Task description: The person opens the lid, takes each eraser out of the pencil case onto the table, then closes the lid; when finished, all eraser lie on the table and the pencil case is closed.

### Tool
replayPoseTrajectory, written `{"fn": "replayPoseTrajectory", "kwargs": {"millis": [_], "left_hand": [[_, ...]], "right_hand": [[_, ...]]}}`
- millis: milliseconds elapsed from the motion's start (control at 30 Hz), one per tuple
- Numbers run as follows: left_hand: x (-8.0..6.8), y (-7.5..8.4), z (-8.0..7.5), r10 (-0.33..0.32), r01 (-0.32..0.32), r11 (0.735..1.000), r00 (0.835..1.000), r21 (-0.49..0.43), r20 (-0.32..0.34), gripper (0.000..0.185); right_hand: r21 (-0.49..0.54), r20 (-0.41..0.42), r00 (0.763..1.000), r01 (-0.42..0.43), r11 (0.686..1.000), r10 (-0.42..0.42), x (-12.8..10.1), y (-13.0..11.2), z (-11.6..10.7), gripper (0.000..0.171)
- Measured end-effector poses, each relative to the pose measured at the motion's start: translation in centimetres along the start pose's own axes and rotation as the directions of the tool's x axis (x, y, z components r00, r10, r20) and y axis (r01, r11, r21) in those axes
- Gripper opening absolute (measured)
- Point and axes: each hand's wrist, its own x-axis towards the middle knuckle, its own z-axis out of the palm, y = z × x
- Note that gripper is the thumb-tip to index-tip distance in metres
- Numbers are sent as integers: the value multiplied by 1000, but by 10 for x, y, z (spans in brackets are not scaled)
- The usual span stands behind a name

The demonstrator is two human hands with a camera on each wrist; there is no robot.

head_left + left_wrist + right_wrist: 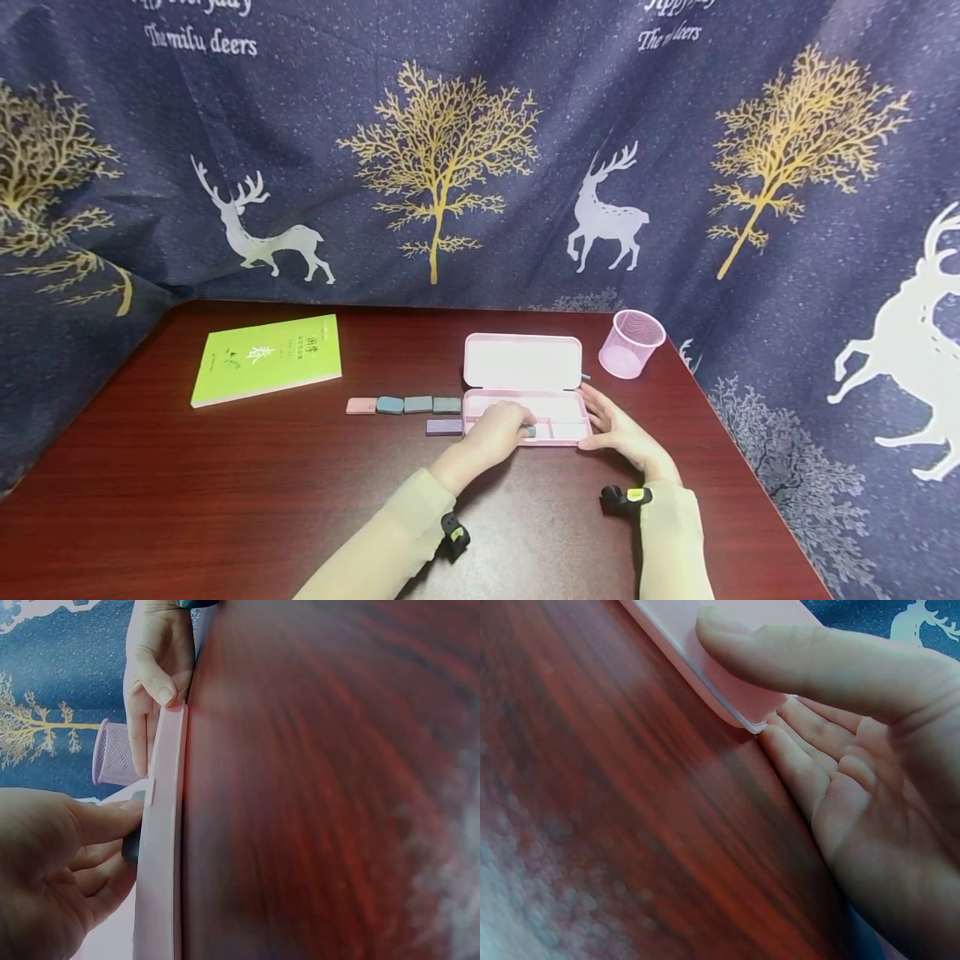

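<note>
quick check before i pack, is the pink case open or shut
Open: the pink case has its lid folded back, exposing the compartments.

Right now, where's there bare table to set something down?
The widest bare patch of table lies between green book and left sleeve; a smaller one between book and pink case, behind the blocks. It's crowded around the case: blocks by its left end, left grip over it, right grip and mesh cup by its right.

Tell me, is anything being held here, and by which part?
The left hand pinches a dark block between thumb and fingers, one end sticking out; the right hand touches the right end of the pink case.
</note>
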Motion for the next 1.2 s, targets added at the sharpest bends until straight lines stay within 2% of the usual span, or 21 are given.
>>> {"fn": "replayPoseTrajectory", "kwargs": {"millis": [200,400,567,667,933,1200], "left_hand": [[-4,-2,-8,46,-49,998,997,-47,-67,17],[-9,-12,-21,45,-57,993,993,-107,-113,17],[-16,-26,-35,28,-44,987,994,-156,-101,17],[-21,-37,-41,28,-43,988,994,-151,-102,17],[-36,-70,-57,12,-28,973,997,-230,-72,18],[-50,-100,-77,-21,9,970,999,-243,-47,18]], "right_hand": [[9,-1,1000,0,1000,0,-1,0,0,104],[6,-3,1000,1,1000,-1,0,0,1,104],[5,-4,1000,3,1000,-3,0,0,1,104],[4,-4,1000,3,1000,-3,0,0,1,104],[6,-6,1000,2,1000,-2,1,2,0,104],[-4,-2,1000,-1,1000,1,1,1,-1,103]]}}
